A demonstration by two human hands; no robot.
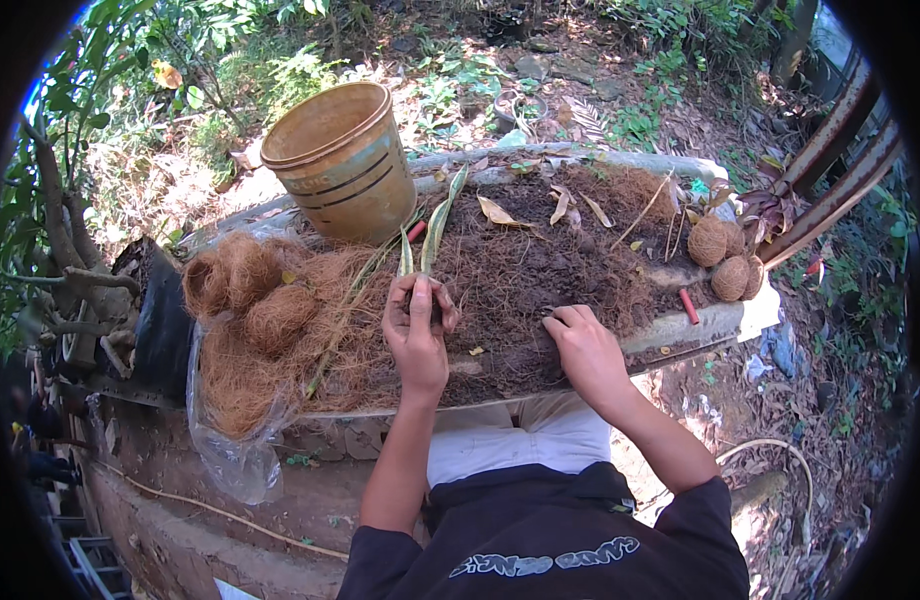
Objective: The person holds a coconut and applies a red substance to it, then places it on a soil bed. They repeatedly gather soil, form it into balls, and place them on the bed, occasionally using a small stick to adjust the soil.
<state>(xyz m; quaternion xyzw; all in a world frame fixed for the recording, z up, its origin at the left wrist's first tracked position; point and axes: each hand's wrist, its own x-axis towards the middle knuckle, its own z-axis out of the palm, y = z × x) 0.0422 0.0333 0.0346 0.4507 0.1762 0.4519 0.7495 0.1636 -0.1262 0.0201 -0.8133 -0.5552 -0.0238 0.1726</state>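
Note:
My left hand (415, 340) grips the base of a snake-plant cutting (438, 225) with two upright, pale-edged leaves. My right hand (587, 355) rests at the near side of the dark soil bed (525, 270), fingers curled into it and close together; what they hold, if anything, is hidden. Loose brown coconut fibre (245, 375) lies left of my left hand, with shaped fibre nests (280, 320) on it. A red stick (688, 307) lies right of my right hand, and another (416, 231) behind the left.
A tan plastic bucket (340, 170) stands at the back left. Fibre balls (708, 240) sit at the right end, near rusty metal posts (830, 215). Clear plastic sheet (235, 465) hangs off the near left edge. A branched trunk (75, 270) and black planter (155, 310) border the left.

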